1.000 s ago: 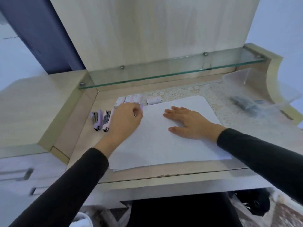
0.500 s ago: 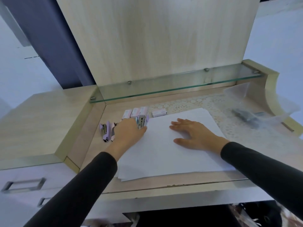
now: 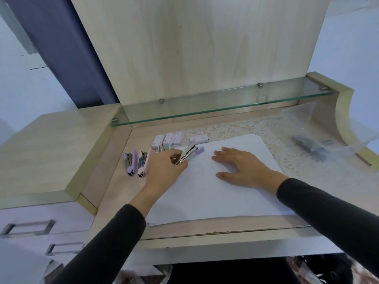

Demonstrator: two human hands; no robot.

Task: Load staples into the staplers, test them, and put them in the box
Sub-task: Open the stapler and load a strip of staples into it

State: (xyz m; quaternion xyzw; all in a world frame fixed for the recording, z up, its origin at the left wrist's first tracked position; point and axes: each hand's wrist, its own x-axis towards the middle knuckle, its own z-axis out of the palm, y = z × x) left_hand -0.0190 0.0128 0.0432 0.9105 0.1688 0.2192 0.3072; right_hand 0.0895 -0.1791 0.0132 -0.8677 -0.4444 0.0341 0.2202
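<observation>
Observer: Since the view half a second back, the left hand (image 3: 164, 171) has raised the lilac-tipped stapler (image 3: 188, 154) and tilted it, so its metal underside now shows. The right hand (image 3: 244, 169) has not shifted.

Clerk: State of the grip?

Observer: Left fingers and thumb are curled round the stapler's rear end and pinch it. Its nose points out over the top left corner of the white paper sheet (image 3: 215, 197). The right hand lies flat on the sheet, fingers spread, holding nothing.

Clerk: Purpose of the flat hand?

Observer: In my judgement it pins the sheet against sliding while the stapler is tried on that corner. Whether this stapler is loaded I cannot tell.

Clerk: Remaining stock?

Observer: The spare lilac stapler (image 3: 130, 162) and the pink stapler (image 3: 142, 163) lie side by side on the desk (image 3: 114, 185), just left of the hand, metal showing. They appear to be waiting their turn. Three staple boxes (image 3: 168, 139) stand in a row behind the hand, with a fourth staple box (image 3: 199, 138) near them, all within reach for loading.

Clerk: And the box?

Observer: The clear plastic box (image 3: 297, 113) sits far right on the lace mat (image 3: 287, 156), well apart from the sheet. Something dark lies in it, too blurred to confirm.
</observation>
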